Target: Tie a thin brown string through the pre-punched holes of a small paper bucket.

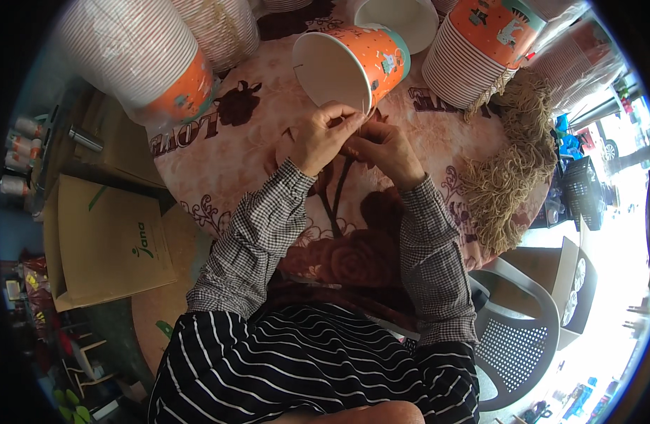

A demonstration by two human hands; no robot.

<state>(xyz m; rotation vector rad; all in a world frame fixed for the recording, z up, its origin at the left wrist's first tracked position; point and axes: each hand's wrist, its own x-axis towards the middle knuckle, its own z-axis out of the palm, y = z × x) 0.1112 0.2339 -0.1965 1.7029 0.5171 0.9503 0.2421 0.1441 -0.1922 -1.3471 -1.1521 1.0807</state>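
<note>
An orange paper bucket (390,62) with a white inside and a teal base band lies on its side at the far middle of the table, its mouth turned toward me. At the near edge of its rim, my left hand (329,134) is closed in a pinch, thumb against forefinger. Close beside it, my right hand (386,150) also pinches, fingers curled. A thin, light strand of cord seems to run between the fingertips by the rim; its ends are hidden. A small dark mark shows on the bucket's inner wall.
Nested bucket stacks (138,53) stand at the far left; another stack (473,53) is at the far right. A white bucket (402,21) lies behind. Tan cords (508,177) hang over the right table edge. A cardboard box (113,244) is left, a grey chair (519,339) right.
</note>
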